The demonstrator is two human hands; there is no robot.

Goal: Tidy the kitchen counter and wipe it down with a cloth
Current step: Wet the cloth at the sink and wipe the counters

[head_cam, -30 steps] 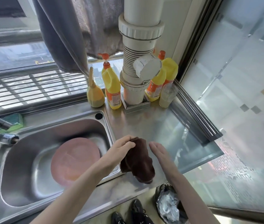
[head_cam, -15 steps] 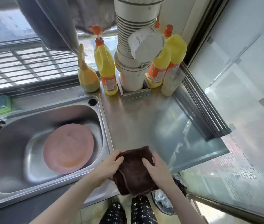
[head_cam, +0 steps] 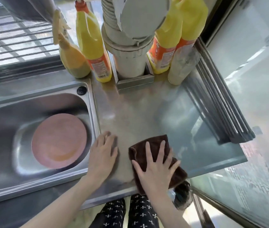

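A dark brown cloth (head_cam: 153, 142) lies flat on the steel counter (head_cam: 140, 116) near its front edge. My right hand (head_cam: 155, 168) presses down on the cloth with fingers spread. My left hand (head_cam: 103, 153) rests flat on the bare counter just left of the cloth, beside the sink rim, holding nothing. One corner of the cloth hangs over the counter's front edge.
A steel sink (head_cam: 4, 129) at left holds a pink plate (head_cam: 59, 142). Yellow bottles (head_cam: 91, 41) and a clear bottle (head_cam: 181, 68) stand around a grey pipe (head_cam: 128, 51) at the back. A folded metal rack (head_cam: 221, 112) lies along the right edge. A bin bag (head_cam: 182, 195) sits below.
Both hands held the bunched cloth at the counter's edge; now the cloth is spread flat under my right hand and my left hand has let go and rests on the counter.
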